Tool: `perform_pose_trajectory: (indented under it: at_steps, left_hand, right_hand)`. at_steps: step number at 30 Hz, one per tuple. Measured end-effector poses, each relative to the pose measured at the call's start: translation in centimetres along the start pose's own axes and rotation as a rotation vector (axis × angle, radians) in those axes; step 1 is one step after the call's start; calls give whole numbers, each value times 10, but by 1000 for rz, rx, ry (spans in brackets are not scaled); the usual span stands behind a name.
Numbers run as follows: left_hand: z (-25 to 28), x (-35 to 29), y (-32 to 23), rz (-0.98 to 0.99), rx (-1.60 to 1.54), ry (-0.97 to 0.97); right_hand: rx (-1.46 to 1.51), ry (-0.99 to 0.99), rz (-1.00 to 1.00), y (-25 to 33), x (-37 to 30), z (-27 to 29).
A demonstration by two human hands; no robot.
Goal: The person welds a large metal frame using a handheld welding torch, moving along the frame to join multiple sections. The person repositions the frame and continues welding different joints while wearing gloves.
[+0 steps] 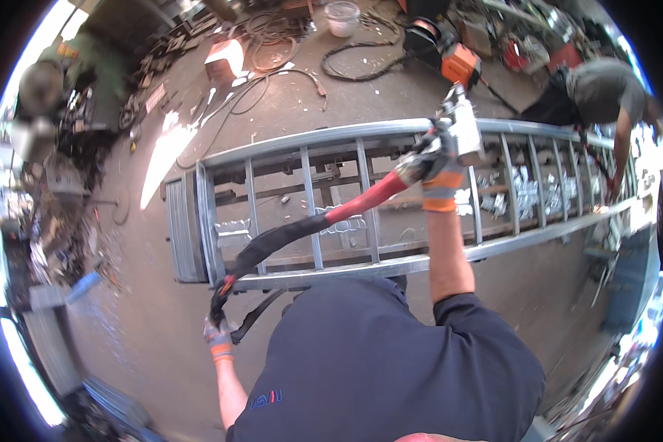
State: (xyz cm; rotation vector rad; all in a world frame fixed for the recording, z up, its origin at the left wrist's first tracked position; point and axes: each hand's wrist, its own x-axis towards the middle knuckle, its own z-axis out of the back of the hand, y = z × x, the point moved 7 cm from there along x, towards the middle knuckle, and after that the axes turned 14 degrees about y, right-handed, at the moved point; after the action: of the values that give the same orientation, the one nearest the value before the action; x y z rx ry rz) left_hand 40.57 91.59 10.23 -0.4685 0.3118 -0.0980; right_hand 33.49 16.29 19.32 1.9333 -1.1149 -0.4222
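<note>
A thick cable (pixel 295 230) in black and red sleeving runs between my two hands, passing above a ladder-like metal frame (pixel 317 191). My left hand (pixel 218 335), in a grey and orange glove, is closed round the black lower end of this cable, just off the frame's near left corner. My right hand (pixel 443 166), also gloved, grips a hand tool with a silver, block-shaped head (pixel 465 129) at the frame's far rail. The red end of the cable reaches that tool. Its exact kind is unclear, and my fingers cover its handle.
Another person (pixel 604 96) bends over the frame's right end, one arm reaching down to it. Beyond the far rail stand an orange and black machine (pixel 460 65), a white bucket (pixel 342 18) and coiled cables (pixel 272 55). Stacked metal channels (pixel 183 228) sit at the frame's left end.
</note>
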Motion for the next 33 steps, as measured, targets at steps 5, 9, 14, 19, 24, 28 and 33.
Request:
perform_pose_trajectory:
  at_steps: [5, 9, 14, 19, 24, 28, 33]
  left_hand:
    - [-88, -13, -123, -40, 275, 599]
    - [-149, -21, -245, -389, 269, 1136]
    - [-198, -36, -367, -849, 233, 1372]
    - [-243, -57, -403, -857, 110, 1532]
    - [-262, -74, -407, -824, -95, 1555]
    - [-268, -79, -416, -875, -167, 1554]
    - [-273, -80, -418, -908, -218, 1492]
  right_hand:
    - [-446, 395, 153, 101, 69, -123]
    - [-939, 815, 376, 92, 53, -251]
    - [-1701, 1414, 547, -50, -61, -327]
    - [-2069, 1854, 112, -194, -145, -270]
    - [-2111, 1892, 12, -252, -148, -231]
    - [-2145, 1868, 47, -266, -141, -230]
    - [-2036, 1826, 180, -265, -136, -240]
